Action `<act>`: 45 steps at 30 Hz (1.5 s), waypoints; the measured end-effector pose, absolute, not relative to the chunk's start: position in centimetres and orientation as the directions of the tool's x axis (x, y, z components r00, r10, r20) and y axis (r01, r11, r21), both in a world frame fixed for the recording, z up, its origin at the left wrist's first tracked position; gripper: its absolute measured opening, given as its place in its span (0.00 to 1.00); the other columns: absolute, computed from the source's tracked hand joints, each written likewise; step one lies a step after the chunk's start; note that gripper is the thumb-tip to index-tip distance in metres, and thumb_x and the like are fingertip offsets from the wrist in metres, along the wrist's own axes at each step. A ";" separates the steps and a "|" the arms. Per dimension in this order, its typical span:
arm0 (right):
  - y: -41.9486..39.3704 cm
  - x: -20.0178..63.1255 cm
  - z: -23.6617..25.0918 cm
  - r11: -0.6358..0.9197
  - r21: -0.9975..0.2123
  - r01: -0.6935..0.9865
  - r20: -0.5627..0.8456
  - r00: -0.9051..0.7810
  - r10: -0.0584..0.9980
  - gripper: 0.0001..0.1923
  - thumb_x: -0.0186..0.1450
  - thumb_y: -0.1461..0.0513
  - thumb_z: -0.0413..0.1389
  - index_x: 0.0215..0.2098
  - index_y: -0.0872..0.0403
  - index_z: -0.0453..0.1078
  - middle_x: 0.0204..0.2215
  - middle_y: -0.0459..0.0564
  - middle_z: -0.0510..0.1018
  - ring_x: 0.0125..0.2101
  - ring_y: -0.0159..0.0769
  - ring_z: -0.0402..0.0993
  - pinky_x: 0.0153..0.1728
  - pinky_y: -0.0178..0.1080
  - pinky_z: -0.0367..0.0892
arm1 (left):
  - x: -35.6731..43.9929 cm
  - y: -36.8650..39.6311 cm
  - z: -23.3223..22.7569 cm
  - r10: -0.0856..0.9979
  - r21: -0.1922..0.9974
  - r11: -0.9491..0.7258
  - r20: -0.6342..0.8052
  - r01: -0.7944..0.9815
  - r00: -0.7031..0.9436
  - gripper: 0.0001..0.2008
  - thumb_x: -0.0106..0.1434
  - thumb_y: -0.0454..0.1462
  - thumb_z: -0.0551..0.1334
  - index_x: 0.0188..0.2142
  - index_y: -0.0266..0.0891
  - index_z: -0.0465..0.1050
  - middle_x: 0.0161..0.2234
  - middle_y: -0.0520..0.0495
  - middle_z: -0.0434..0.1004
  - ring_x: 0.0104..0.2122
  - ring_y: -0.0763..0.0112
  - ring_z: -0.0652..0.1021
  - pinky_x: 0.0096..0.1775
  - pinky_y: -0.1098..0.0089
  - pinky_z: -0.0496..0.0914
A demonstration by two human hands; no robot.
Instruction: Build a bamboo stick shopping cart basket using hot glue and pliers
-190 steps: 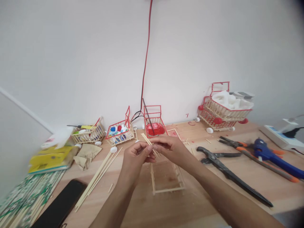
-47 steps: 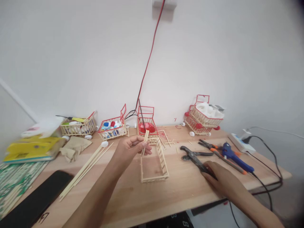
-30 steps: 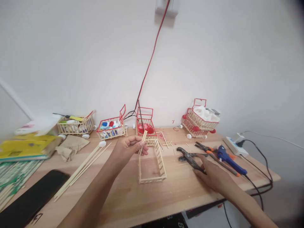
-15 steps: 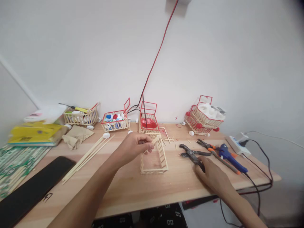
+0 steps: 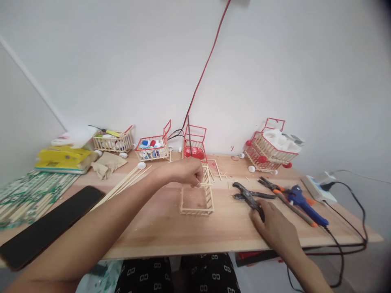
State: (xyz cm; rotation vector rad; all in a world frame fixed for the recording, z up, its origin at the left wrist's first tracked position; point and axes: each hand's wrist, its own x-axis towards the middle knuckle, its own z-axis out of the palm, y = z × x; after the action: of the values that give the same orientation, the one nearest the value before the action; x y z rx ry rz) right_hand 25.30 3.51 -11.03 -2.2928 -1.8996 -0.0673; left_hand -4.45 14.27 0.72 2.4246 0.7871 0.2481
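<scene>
My left hand (image 5: 190, 173) is closed in a pinch over the far part of a small basket frame of pale sticks (image 5: 195, 211). A short stick (image 5: 206, 184) juts to the right from its fingertips, across the frame. The hand hides part of the frame's far left side. Farther right, my right hand (image 5: 276, 230) lies on the table with its fingers closed round the handle of black pliers (image 5: 249, 197), whose jaws point away to the left.
Behind stand red-trimmed stick carts (image 5: 151, 148), one holding a red dish (image 5: 194, 152). Orange-handled pliers (image 5: 293, 207), a blue glue gun (image 5: 308, 207) and a power strip (image 5: 319, 189) lie right. Left are long sticks (image 5: 119, 185), a black phone-like slab (image 5: 55, 226) and yellow packs (image 5: 61, 158).
My left hand has turned palm down, its fingers closing lower over the frame, and a short stick now shows at its fingertips. My right hand stays on the pliers. The camera view has shifted.
</scene>
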 end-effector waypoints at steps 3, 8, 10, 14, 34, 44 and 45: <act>3.5 25.2 -10.9 -0.184 -0.106 0.977 0.134 0.198 0.971 0.15 0.67 0.56 0.42 0.47 0.51 0.63 0.47 0.54 0.75 0.46 0.47 0.74 0.33 0.41 0.64 | -4.3 14.6 0.4 0.586 0.589 -0.653 -0.006 0.476 0.811 0.08 0.45 0.26 0.61 0.15 0.37 0.73 0.14 0.55 0.69 0.17 0.76 0.66 0.21 0.74 0.52; 3.5 25.0 -10.6 -0.208 -0.101 0.973 0.108 0.219 0.970 0.14 0.68 0.56 0.41 0.45 0.51 0.63 0.45 0.53 0.75 0.45 0.47 0.73 0.32 0.41 0.63 | -4.2 15.0 0.2 0.586 0.588 -0.645 -0.030 0.488 0.810 0.08 0.46 0.26 0.62 0.15 0.37 0.73 0.14 0.55 0.68 0.18 0.76 0.67 0.22 0.74 0.54; 3.5 25.0 -10.6 -0.206 -0.096 0.974 0.111 0.216 0.970 0.14 0.68 0.56 0.41 0.46 0.51 0.63 0.46 0.53 0.74 0.45 0.46 0.73 0.32 0.40 0.63 | -4.2 15.1 0.2 0.588 0.597 -0.642 -0.021 0.482 0.809 0.09 0.46 0.26 0.62 0.15 0.37 0.73 0.13 0.55 0.67 0.17 0.76 0.67 0.21 0.74 0.54; 3.5 25.2 -10.9 -0.200 -0.095 0.975 0.121 0.211 0.970 0.15 0.68 0.56 0.42 0.47 0.51 0.63 0.46 0.54 0.74 0.45 0.47 0.73 0.32 0.40 0.63 | -4.2 15.1 0.3 0.584 0.606 -0.642 -0.011 0.470 0.812 0.08 0.46 0.27 0.62 0.15 0.38 0.73 0.13 0.55 0.68 0.17 0.76 0.67 0.21 0.75 0.54; 3.4 25.2 -11.1 -0.218 -0.056 0.974 0.127 0.223 0.966 0.16 0.68 0.54 0.40 0.47 0.51 0.63 0.48 0.54 0.74 0.46 0.48 0.73 0.32 0.42 0.65 | -3.9 15.4 0.2 0.611 0.531 -0.624 -0.125 0.573 0.782 0.09 0.50 0.27 0.62 0.16 0.36 0.72 0.16 0.54 0.68 0.19 0.76 0.64 0.24 0.71 0.53; 3.5 25.1 -11.3 -0.229 -0.047 0.972 0.151 0.234 0.961 0.16 0.68 0.55 0.42 0.48 0.52 0.64 0.47 0.53 0.74 0.45 0.47 0.73 0.31 0.42 0.64 | -4.2 15.8 -0.4 0.573 0.520 -0.663 -0.111 0.539 0.812 0.06 0.50 0.29 0.62 0.18 0.34 0.73 0.15 0.55 0.65 0.18 0.78 0.63 0.23 0.74 0.51; 3.5 25.1 -11.3 -0.233 -0.046 0.971 0.151 0.237 0.960 0.16 0.68 0.55 0.43 0.48 0.52 0.64 0.47 0.53 0.74 0.46 0.47 0.73 0.31 0.41 0.64 | -4.2 15.9 -0.4 0.577 0.515 -0.662 -0.115 0.545 0.809 0.06 0.50 0.29 0.62 0.20 0.34 0.74 0.17 0.54 0.68 0.19 0.78 0.65 0.23 0.74 0.52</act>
State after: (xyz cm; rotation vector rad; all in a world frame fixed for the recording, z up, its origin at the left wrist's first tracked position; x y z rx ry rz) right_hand 25.10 3.48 -11.29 -2.3651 -1.8591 -0.1365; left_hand -4.19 15.85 -0.39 2.4522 0.8282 0.0785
